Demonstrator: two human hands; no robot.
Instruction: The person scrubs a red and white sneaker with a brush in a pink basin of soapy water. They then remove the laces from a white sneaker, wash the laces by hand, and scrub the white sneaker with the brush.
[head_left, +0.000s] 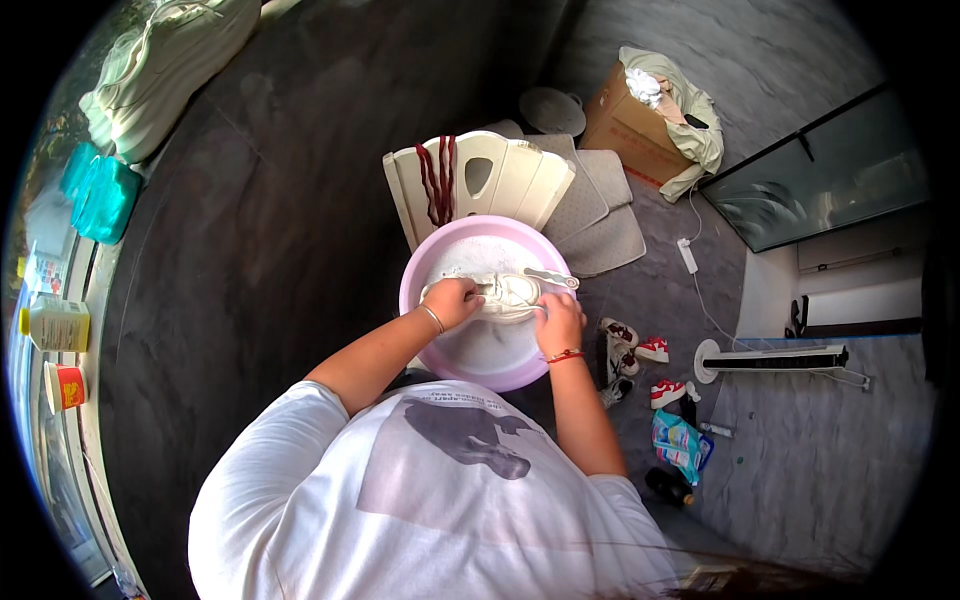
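Note:
A white lace-up shoe (516, 288) lies sideways in a pink round basin (411, 264) holding sudsy water (484, 356). My left hand (451, 301) grips the shoe near its ankle opening, covering the heel part. A thin white shoelace (525, 306) runs from the shoe to the fingertips of my right hand (561, 324), which pinches it at the basin's right side. Behind that hand, a scrub brush with a white and grey handle (553, 278) rests across the basin's rim.
Dark red shoelaces (442, 180) hang over a cream plastic chair (517, 180) behind the basin. Grey mats (600, 232) and a cardboard box of cloth (630, 131) lie beyond. Several shoes (622, 349) and a tower fan (780, 360) are right; a yellowish bottle (60, 324) stands on the left sill.

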